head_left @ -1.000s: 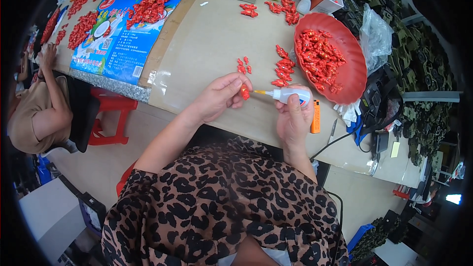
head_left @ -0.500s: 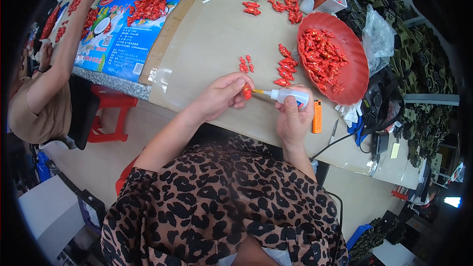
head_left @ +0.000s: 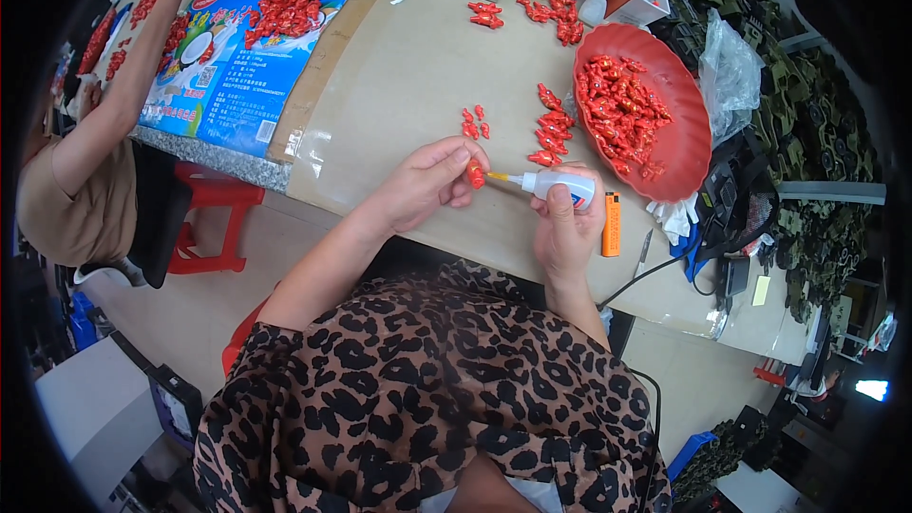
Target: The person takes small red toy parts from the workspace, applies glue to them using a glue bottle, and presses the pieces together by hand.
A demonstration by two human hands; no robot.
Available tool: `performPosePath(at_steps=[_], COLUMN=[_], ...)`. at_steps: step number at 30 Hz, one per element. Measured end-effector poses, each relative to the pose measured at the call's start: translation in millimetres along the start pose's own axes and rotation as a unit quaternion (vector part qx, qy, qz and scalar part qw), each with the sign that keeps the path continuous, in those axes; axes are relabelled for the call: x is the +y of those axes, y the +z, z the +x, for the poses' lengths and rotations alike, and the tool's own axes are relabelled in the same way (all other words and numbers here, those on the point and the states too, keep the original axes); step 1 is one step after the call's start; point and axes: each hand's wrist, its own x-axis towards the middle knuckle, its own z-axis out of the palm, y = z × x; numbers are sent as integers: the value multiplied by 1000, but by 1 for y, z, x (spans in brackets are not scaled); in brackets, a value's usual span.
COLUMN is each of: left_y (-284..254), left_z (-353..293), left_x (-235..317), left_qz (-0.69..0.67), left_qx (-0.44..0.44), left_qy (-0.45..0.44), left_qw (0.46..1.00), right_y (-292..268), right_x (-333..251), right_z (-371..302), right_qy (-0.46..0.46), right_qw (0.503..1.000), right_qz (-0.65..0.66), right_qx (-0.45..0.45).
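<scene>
Between the thumb and fingers of my left hand [head_left: 429, 182] is a small glossy red figurine part [head_left: 476, 174]. My right hand [head_left: 567, 228] is wrapped round a white glue bottle [head_left: 560, 189], tipped on its side. Its thin yellowish nozzle [head_left: 500, 177] points left, with the tip at or very close to the red part; contact is too small to tell. Beyond my hands lie a few loose red pieces [head_left: 474, 122] and a column of red figurines [head_left: 553, 128]. A red scalloped bowl [head_left: 686, 85] at the right holds many more.
Right of my right hand lie an orange lighter [head_left: 611, 225] and a slim blade [head_left: 644, 255], with a black cable [head_left: 622, 289] nearby. Red pieces cover part of a blue printed cardboard sheet [head_left: 249, 85]. At the left, a co-worker's arm [head_left: 128, 95] reaches across the table.
The red part in my left hand has turned slightly, while the glue bottle has barely moved. The co-worker's hand at the far left has shifted a little.
</scene>
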Motion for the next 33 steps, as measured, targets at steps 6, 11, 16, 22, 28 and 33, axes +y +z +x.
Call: performPosePath(at_steps=[6, 11, 16, 22, 28, 33], left_y=[0, -2, -2, -2, -2, -1], left_z=[-1, 0, -1, 0, -1, -3], left_x=[0, -2, -3, -3, -3, 0], left_qz=[-1, 4, 3, 5, 0, -9], left_qx=[-5, -13, -7, -4, -3, 28], left_qy=[-1, 6, 13, 18, 21, 25], left_qw=[1000, 1000, 1000, 1000, 1000, 999], right_y=[0, -1, 0, -2, -1, -2], right_x=[0, 0, 0, 1, 3, 1], right_z=[0, 0, -1, 0, -1, 2], right_qy=[-3, -8, 1, -5, -9, 18], right_qw=[1000, 1000, 1000, 1000, 1000, 994], right_qz=[-3, -13, 15, 3, 17, 96], right_qx=[-3, -6, -10, -12, 0, 43])
